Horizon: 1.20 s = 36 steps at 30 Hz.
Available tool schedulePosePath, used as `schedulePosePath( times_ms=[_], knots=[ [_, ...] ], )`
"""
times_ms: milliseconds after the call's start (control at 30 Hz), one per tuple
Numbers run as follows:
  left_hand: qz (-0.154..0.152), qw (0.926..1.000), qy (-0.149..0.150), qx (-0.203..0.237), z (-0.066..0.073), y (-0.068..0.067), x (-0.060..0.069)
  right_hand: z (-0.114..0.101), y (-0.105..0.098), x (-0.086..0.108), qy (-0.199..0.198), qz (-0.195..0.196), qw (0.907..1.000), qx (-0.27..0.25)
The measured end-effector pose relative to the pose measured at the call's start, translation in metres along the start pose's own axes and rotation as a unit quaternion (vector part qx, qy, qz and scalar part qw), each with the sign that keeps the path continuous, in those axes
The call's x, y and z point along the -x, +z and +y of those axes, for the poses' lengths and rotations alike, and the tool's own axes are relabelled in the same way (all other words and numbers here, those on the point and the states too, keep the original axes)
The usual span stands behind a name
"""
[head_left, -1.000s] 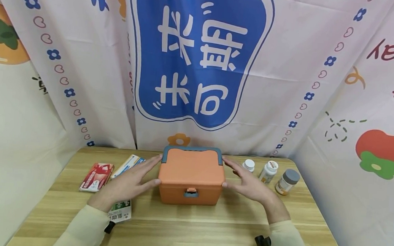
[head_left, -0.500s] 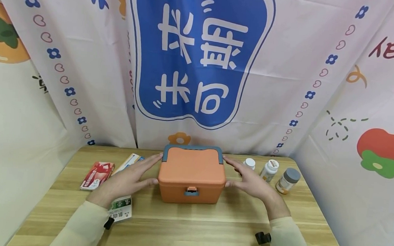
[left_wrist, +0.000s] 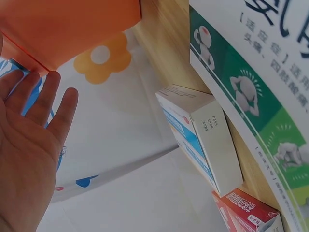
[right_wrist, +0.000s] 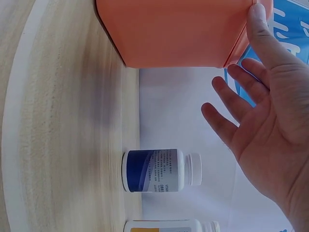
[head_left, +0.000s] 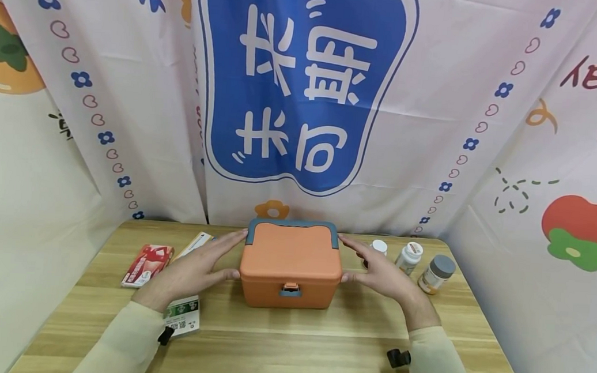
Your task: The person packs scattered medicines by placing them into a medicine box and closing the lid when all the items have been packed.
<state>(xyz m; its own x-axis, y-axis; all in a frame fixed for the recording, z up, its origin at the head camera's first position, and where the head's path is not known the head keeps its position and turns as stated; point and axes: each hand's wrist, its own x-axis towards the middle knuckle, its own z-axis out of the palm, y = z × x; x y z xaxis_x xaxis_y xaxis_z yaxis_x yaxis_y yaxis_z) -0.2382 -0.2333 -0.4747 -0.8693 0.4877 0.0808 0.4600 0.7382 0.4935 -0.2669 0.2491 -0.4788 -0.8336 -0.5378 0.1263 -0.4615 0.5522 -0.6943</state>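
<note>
An orange lidded box [head_left: 291,254] with a blue-grey handle band [head_left: 293,223] and a front latch [head_left: 290,290] stands at the back middle of the table. Its lid is down. At its left side is my left hand [head_left: 194,271], fingers straight, the tips at the lid's edge. On the opposite side my right hand [head_left: 382,274] is spread the same way, and its thumb touches the box near the lid seam in the right wrist view. In the left wrist view, the fingertips [left_wrist: 54,74] reach the lid's rim. Neither palm touches the box.
Left of the box lie a red carton [head_left: 147,266], a white-and-blue carton [left_wrist: 200,135] and a green-and-white carton [head_left: 184,315]. To the right stand a small white-capped bottle [right_wrist: 157,170], another white bottle [head_left: 409,259] and a grey-lidded jar [head_left: 435,274]. A printed curtain [head_left: 439,104] hangs behind.
Both hands stay beside the box, with the thumbs shifted very slightly outward. The box and the items around it have not moved; the head view has tilted a little.
</note>
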Motion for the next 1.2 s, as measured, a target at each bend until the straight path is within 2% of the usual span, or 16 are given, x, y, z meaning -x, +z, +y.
schedulePosePath(
  times_ms=[300,567,833,1067,1200],
  knots=[
    [0.01,0.9998,0.001,0.014,0.002,-0.003,0.0,-0.004,-0.004,-0.002,-0.006,0.006,1.0,-0.003],
    [0.019,0.9995,0.0,0.026,0.007,-0.008,-0.003,-0.008,-0.008,-0.005,-0.007,0.004,0.9993,-0.037],
    [0.038,0.9982,0.013,0.044,0.011,-0.012,-0.009,-0.009,-0.008,-0.011,-0.026,0.015,0.9972,-0.069],
    [0.05,0.9961,0.004,0.073,0.016,-0.015,-0.014,-0.01,-0.006,-0.016,-0.057,0.032,0.9948,-0.078],
    [0.055,0.9949,0.004,0.084,0.017,-0.016,-0.017,-0.011,-0.005,-0.018,-0.062,0.038,0.9931,-0.092]
  ],
)
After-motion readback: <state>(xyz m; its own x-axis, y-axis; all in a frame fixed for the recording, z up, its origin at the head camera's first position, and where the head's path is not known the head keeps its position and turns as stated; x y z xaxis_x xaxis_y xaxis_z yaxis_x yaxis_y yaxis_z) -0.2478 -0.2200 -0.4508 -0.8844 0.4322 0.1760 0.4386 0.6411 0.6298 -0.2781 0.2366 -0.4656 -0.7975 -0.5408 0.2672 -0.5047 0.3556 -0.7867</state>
